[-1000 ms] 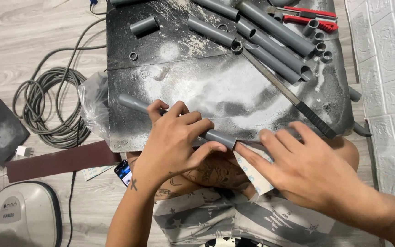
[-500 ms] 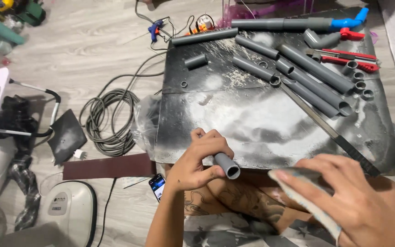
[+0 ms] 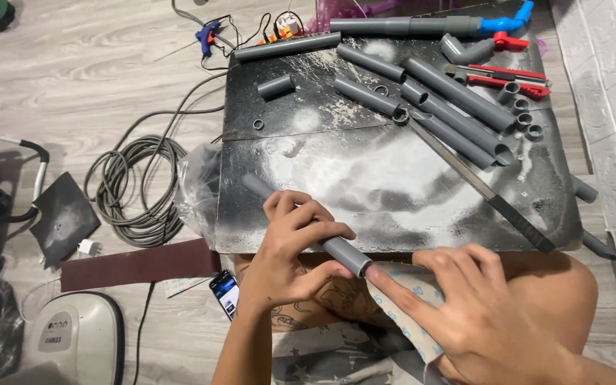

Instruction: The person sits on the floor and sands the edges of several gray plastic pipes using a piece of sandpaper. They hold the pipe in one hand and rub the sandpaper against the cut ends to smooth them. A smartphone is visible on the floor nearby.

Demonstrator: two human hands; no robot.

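My left hand [image 3: 290, 249] was curled tight around a short grey plastic pipe [image 3: 308, 227], fingers wrapped over its top and thumb beneath, near its open cut end. The pipe lay slanted, its far end resting on the dusty black surface [image 3: 393, 192] and its near end hanging past the front edge above my lap. My right hand [image 3: 479, 310] was narrowly closed, pinching a pale folded sheet of sandpaper [image 3: 408, 306] with the forefinger stretched out so the tip touched the pipe's rim. The pipe looked matte grey, its wall thin at the open mouth. Farther back on the surface lay a cluster of longer grey pipes [image 3: 458, 107], a long flat metal file with a dark handle [image 3: 486, 192] and a red-handled cutter [image 3: 507, 78]. A coiled grey cable [image 3: 137, 185] sat on the floor to the left.
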